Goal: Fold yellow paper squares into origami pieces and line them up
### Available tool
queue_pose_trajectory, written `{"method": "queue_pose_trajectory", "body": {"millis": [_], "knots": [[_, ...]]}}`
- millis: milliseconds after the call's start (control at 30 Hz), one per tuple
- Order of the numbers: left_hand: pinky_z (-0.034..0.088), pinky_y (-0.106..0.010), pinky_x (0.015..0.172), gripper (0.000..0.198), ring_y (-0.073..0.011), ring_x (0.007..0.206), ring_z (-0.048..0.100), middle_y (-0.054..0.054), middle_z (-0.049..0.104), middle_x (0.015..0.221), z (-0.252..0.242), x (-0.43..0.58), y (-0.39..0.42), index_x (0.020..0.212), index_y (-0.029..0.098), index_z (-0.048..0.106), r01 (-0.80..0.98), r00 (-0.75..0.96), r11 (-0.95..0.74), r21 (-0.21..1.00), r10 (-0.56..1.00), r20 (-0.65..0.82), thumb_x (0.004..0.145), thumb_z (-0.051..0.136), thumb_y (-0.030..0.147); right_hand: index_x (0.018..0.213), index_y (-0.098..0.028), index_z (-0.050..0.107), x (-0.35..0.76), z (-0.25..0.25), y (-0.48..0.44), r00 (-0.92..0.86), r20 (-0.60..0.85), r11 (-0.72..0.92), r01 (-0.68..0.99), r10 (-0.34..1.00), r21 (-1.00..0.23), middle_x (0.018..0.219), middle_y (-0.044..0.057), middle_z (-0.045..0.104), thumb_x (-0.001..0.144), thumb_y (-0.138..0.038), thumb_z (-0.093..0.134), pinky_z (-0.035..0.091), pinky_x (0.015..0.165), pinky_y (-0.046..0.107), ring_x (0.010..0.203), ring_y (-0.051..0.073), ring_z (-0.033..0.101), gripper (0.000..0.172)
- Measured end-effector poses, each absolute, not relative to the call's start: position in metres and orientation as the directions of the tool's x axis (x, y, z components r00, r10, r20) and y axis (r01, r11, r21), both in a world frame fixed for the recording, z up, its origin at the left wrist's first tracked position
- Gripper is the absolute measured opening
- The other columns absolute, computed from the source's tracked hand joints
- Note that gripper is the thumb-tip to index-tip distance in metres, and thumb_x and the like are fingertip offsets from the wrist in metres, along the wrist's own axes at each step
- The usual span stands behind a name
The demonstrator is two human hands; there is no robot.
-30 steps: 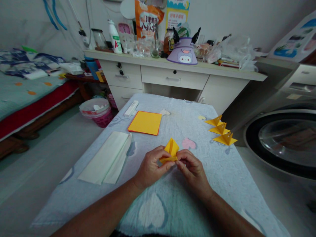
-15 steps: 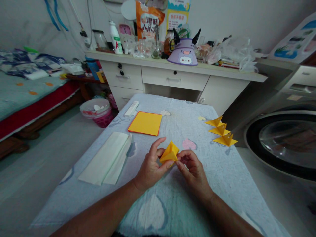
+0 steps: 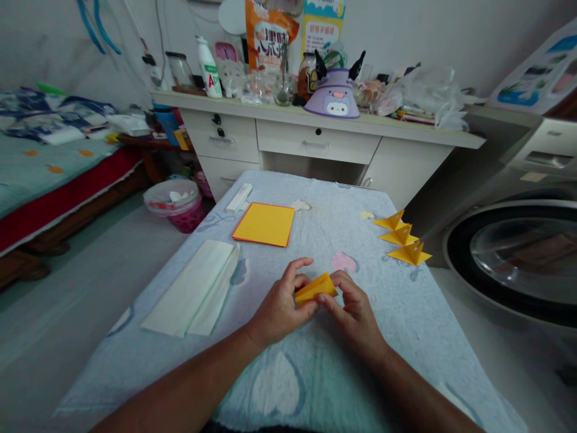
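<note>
both hands grip the folded yellow paper (image 3: 315, 290) between them over the near part of the surface (image 3: 347, 201). the left hand (image 3: 282, 304) pinches its left end, index finger lifted clear; the right hand (image 3: 358, 307) holds its right end, thumb laid across the front. half a second ago the paper showed a broad triangle; now it is turned, narrower, and slants up to the right. that suggests a piece being turned or adjusted mid-fold. the three pointed yellow pieces (image 3: 409, 254) at the right and the square sheets (image 3: 264, 224) beyond the hands lie as before
</note>
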State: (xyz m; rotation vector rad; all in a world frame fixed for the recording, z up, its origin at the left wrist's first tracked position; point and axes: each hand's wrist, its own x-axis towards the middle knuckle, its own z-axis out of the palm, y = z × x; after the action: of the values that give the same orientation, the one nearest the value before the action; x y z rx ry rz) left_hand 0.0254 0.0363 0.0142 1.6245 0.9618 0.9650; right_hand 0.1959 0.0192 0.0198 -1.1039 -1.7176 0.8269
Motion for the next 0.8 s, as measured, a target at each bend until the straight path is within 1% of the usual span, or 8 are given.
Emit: {"method": "queue_pose_trajectory", "body": {"millis": [100, 133, 167, 267, 367, 467, 633, 800], "knots": [[0.043, -0.022, 0.070, 0.031, -0.0137, 0.079, 0.059, 0.000, 0.063, 0.087, 0.0155, 0.0243, 0.0389, 0.105, 0.019, 0.053, 0.177, 0.410, -0.184, 0.967, 0.907, 0.097, 0.077, 0.065, 0.022, 0.080, -0.022, 0.056, 0.1964, 0.0192, 0.0189, -0.174, 0.283, 0.323, 0.278, 0.943, -0.905, 0.078, -0.001, 0.052, 0.090, -0.031, 0.059, 0.037, 0.074, 0.030, 0.079, 0.017, 0.048, 0.014], [0.042, -0.022, 0.069, 0.020, -0.0139, 0.078, 0.058, 0.000, 0.062, 0.084, 0.0160, 0.0235, 0.0399, 0.095, 0.018, 0.057, 0.215, 0.424, -0.188, 0.958, 0.902, 0.082, 0.078, 0.065, 0.025, 0.079, -0.022, 0.056, 0.1966, 0.0188, 0.0191, -0.171, 0.268, 0.307, 0.270, 0.948, -0.913, 0.078, -0.001, 0.052, 0.089, -0.031, 0.060, 0.037, 0.073, 0.030, 0.078, 0.017, 0.048, 0.014], [0.040, -0.021, 0.066, 0.015, -0.0134, 0.075, 0.056, 0.001, 0.060, 0.080, 0.0164, 0.0228, 0.0408, 0.087, 0.017, 0.058, 0.252, 0.437, -0.196, 0.948, 0.897, 0.070, 0.079, 0.065, 0.028, 0.079, -0.021, 0.056, 0.1967, 0.0184, 0.0193, -0.172, 0.257, 0.296, 0.261, 0.951, -0.919, 0.078, -0.001, 0.052, 0.089, -0.031, 0.060, 0.037, 0.073, 0.029, 0.078, 0.017, 0.048, 0.014], [0.034, -0.021, 0.058, 0.022, -0.0111, 0.065, 0.048, 0.003, 0.052, 0.068, 0.0171, 0.0215, 0.0423, 0.076, 0.015, 0.060, 0.296, 0.459, -0.194, 0.935, 0.888, 0.039, 0.083, 0.061, 0.035, 0.079, -0.021, 0.057, 0.1969, 0.0177, 0.0201, -0.182, 0.246, 0.284, 0.229, 0.952, -0.931, 0.078, -0.001, 0.053, 0.088, -0.032, 0.060, 0.037, 0.072, 0.029, 0.077, 0.016, 0.048, 0.015], [0.031, -0.021, 0.056, 0.027, -0.0102, 0.063, 0.044, 0.004, 0.048, 0.066, 0.0168, 0.0220, 0.0425, 0.075, 0.014, 0.060, 0.278, 0.477, -0.159, 0.947, 0.879, 0.008, 0.083, 0.062, 0.039, 0.078, -0.021, 0.057, 0.1972, 0.0183, 0.0196, -0.185, 0.243, 0.280, 0.208, 0.952, -0.937, 0.078, 0.000, 0.053, 0.089, -0.033, 0.060, 0.037, 0.073, 0.029, 0.077, 0.016, 0.049, 0.016], [0.028, -0.021, 0.054, 0.027, -0.0092, 0.061, 0.041, 0.005, 0.045, 0.065, 0.0149, 0.0226, 0.0429, 0.072, 0.014, 0.057, 0.268, 0.492, -0.127, 0.955, 0.870, -0.022, 0.081, 0.063, 0.039, 0.077, -0.021, 0.058, 0.1979, 0.0195, 0.0188, -0.187, 0.249, 0.285, 0.202, 0.950, -0.937, 0.076, 0.000, 0.053, 0.091, -0.033, 0.057, 0.037, 0.073, 0.029, 0.077, 0.016, 0.049, 0.019], [0.027, -0.021, 0.053, 0.030, -0.0088, 0.060, 0.039, 0.004, 0.043, 0.064, 0.0101, 0.0231, 0.0441, 0.070, 0.014, 0.056, 0.220, 0.514, -0.081, 0.972, 0.857, -0.045, 0.082, 0.061, 0.040, 0.076, -0.020, 0.057, 0.1989, 0.0193, 0.0202, -0.183, 0.242, 0.275, 0.180, 0.953, -0.945, 0.076, -0.001, 0.051, 0.091, -0.034, 0.057, 0.038, 0.072, 0.028, 0.074, 0.015, 0.048, 0.020], [0.026, -0.021, 0.052, 0.033, -0.0085, 0.058, 0.038, 0.005, 0.042, 0.062, 0.0104, 0.0246, 0.0433, 0.066, 0.014, 0.054, 0.233, 0.531, -0.078, 0.969, 0.845, -0.059, 0.080, 0.063, 0.042, 0.073, -0.020, 0.056, 0.1994, 0.0187, 0.0199, -0.169, 0.203, 0.232, 0.168, 0.964, -0.958, 0.073, -0.001, 0.049, 0.091, -0.035, 0.057, 0.037, 0.069, 0.027, 0.072, 0.014, 0.047, 0.024]]}}
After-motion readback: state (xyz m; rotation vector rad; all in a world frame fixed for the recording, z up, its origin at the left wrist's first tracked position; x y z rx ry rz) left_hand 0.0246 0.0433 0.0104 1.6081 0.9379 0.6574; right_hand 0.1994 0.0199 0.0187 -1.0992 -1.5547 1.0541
